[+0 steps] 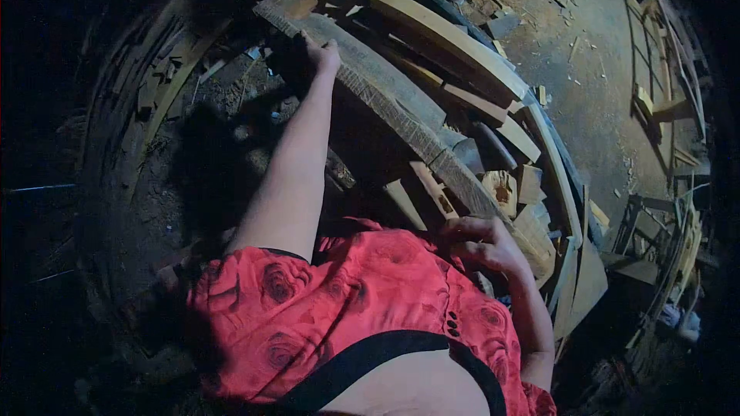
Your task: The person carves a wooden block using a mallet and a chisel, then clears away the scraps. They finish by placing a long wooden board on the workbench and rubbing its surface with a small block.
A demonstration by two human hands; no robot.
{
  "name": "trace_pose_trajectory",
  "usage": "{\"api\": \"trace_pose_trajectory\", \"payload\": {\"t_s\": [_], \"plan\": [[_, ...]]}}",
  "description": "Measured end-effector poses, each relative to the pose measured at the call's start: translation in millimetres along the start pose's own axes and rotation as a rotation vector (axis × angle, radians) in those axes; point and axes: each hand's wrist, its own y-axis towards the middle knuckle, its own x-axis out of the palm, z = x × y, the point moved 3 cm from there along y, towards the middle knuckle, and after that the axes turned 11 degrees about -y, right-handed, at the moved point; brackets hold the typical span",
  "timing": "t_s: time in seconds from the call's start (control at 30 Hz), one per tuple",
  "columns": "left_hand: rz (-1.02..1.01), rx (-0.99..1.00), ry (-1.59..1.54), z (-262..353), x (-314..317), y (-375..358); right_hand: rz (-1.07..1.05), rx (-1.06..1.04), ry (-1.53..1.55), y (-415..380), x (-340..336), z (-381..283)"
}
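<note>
A long, thick rough-sawn plank (pixel 385 104) runs slantwise from the upper left down to the front of my red shirt. My left hand (pixel 324 55) is stretched far out and grips the plank's left edge near its far end; some fingers are hidden below the edge. Close to my body, my right hand (pixel 487 242) is curled at the plank's near end, its fingers bent against the wood. Shorter wood offcuts (pixel 501 189) lie just right of the plank, beside my right hand.
Long curved boards (pixel 451 38) are heaped to the plank's right. Sawdust and chips cover the floor (pixel 586 100) at the upper right. More wood strips (pixel 173 69) lie at the left, in deep shadow. Timber pieces (pixel 655 108) stand along the right side.
</note>
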Motion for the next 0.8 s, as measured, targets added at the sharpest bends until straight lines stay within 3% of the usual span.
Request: {"api": "trace_pose_trajectory", "payload": {"t_s": [0.07, 0.13, 0.17, 0.2, 0.27, 0.3, 0.33, 0.4, 0.6, 0.8], "plan": [[0.007, 0.019, 0.005, -5.0, 0.5, 1.1, 0.011, -0.034, 0.092, -0.7, -1.7, -14.4], [0.016, 0.046, 0.004, -2.2, 0.1, 0.9, 0.298, -0.183, -0.452, 0.0, -8.4, -19.6], [0.008, 0.015, -0.021, 0.6, -1.0, -0.9, 0.405, -0.360, -0.754, 6.0, -10.5, -35.4], [0.000, -0.014, -0.046, 4.0, -1.1, -2.1, 0.407, -0.359, -0.758, 11.8, -12.7, -32.4], [0.007, -0.007, 0.003, 4.8, -2.2, -2.5, 0.440, -0.166, -1.083, 25.9, -13.8, -11.4], [0.013, 0.001, 0.057, 5.1, -3.0, -2.5, 0.398, -0.241, -1.146, 27.9, -14.7, -3.9], [0.015, -0.001, 0.058, 1.4, -3.1, -1.5, 0.395, -0.242, -1.146, 29.4, -12.3, -8.0], [0.048, 0.007, 0.068, -6.1, -1.4, 0.8, 0.387, 0.044, -1.122, 34.6, -8.1, -13.2], [0.006, 0.089, -0.079, -39.3, 0.6, 17.3, 0.650, -0.073, -1.165, 61.4, 9.4, 1.6], [-0.051, 0.059, -0.013, -5.1, -5.8, -1.8, 0.611, -0.058, -1.210, 84.5, 11.3, -11.2]]}}
